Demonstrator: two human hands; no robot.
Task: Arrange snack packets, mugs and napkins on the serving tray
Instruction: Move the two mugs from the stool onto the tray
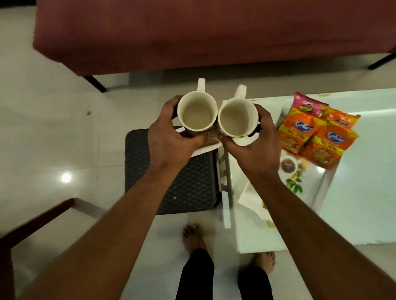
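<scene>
Head view: left hand point(168, 137) wrapped around left mug point(197, 114), right hand point(252, 144) wrapped around right mug point(237, 119), both upright, empty, rims touching, handles pointing away, held in the air. White napkins point(207, 148) pinched beneath the mugs. Snack packets point(317, 133) lying on serving tray point(330, 177), right of the mugs, on white table point(371, 178). Another napkin point(250, 197) on the tray's near end.

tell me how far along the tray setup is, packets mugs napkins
Done: the snack packets already lie on the far end of the white serving tray, and a folded napkin lies nearer. In hand: the left hand grips one empty mug and the right hand the other mug, both held above the tray's edge. Left: setting both mugs down on the tray.
</scene>
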